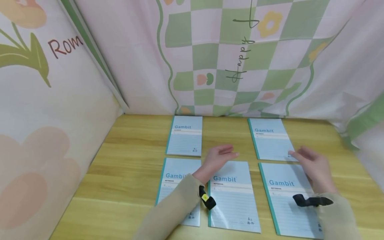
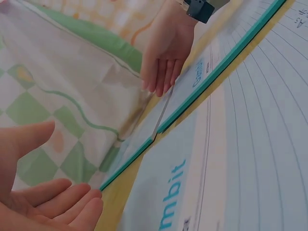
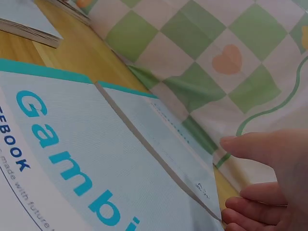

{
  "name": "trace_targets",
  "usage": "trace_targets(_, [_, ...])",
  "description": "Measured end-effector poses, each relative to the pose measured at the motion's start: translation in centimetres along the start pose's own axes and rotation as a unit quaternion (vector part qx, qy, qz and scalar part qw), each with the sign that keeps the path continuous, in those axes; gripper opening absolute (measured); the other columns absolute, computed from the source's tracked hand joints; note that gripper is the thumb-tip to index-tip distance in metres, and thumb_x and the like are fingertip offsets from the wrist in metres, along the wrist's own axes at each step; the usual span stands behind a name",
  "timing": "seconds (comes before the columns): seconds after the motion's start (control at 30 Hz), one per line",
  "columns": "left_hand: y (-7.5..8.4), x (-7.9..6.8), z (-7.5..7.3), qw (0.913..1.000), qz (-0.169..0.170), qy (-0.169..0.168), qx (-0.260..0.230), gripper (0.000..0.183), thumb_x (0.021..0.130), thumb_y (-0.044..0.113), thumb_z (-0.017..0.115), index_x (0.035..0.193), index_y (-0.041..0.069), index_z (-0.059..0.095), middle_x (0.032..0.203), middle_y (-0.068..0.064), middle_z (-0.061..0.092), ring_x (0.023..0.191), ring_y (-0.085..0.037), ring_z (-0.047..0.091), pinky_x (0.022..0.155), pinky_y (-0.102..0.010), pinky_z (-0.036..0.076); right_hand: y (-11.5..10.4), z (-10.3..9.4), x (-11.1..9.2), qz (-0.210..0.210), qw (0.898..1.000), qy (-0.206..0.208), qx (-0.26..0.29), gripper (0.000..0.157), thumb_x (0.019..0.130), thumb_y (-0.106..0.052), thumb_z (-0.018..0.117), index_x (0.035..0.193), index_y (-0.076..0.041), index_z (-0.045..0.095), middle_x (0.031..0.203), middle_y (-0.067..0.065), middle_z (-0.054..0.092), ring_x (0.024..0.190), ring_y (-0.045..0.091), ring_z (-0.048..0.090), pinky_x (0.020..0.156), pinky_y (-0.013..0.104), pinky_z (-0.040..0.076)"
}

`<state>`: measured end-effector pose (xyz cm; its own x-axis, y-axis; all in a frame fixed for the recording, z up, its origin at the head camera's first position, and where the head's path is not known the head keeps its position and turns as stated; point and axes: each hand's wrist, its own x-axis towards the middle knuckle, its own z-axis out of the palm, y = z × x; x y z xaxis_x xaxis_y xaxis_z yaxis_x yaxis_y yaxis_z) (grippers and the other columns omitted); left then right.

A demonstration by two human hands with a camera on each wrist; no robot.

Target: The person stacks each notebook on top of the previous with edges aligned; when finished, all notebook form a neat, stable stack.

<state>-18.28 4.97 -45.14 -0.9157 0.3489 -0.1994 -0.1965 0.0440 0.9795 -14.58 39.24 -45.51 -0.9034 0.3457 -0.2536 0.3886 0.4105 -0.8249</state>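
Note:
Light-blue Gambit notebooks with teal spines lie flat in two rows. My left hand (image 1: 215, 161) hovers near the top edge of the front middle notebook (image 1: 232, 208), fingers extended and nothing in it. In the left wrist view that hand (image 2: 53, 204) shows its thumb apart from the fingers. Over the right side of the front right notebook (image 1: 285, 206) is my right hand (image 1: 316, 168), its thumb near the lower right corner of the back right notebook (image 1: 270, 141). The right wrist view shows this hand (image 3: 274, 178) with loosely bent fingers and nothing between them.
A front left notebook (image 1: 177, 170) is partly covered by the left sleeve (image 1: 172, 206). Behind it lies a back left notebook (image 1: 186, 138). The wooden table (image 1: 120, 173) meets a patterned curtain (image 1: 207, 56) at the back and a printed panel (image 1: 60, 116) on the left.

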Motion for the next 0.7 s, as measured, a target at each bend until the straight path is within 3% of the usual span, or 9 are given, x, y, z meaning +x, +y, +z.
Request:
trace_targets(0.47, [1.6, 2.8, 3.9, 0.9988, -0.048, -0.004, 0.000, 0.056, 0.090, 0.039, 0.078, 0.140, 0.018, 0.062, 0.124, 0.012, 0.066, 0.115, -0.009, 0.060, 0.104, -0.034, 0.048, -0.4, -0.2, 0.8, -0.008, 0.999, -0.030, -0.039, 0.104, 0.092, -0.069, 0.058, 0.161, -0.005, 0.016, 0.163, 0.028, 0.018, 0.143, 0.054, 0.022, 0.107, 0.072, 0.030])
trace_targets(0.7, [1.7, 4.2, 6.0, 0.9949, -0.082, 0.040, -0.044, 0.049, 0.088, 0.032, 0.081, 0.131, 0.014, 0.067, 0.112, 0.009, 0.067, 0.107, -0.010, 0.062, 0.103, -0.035, 0.048, -0.1, -0.3, 1.4, -0.012, 0.997, -0.038, -0.065, 0.105, 0.092, -0.071, 0.056, 0.161, -0.003, 0.016, 0.161, 0.031, 0.019, 0.141, 0.057, 0.024, 0.105, 0.073, 0.031])
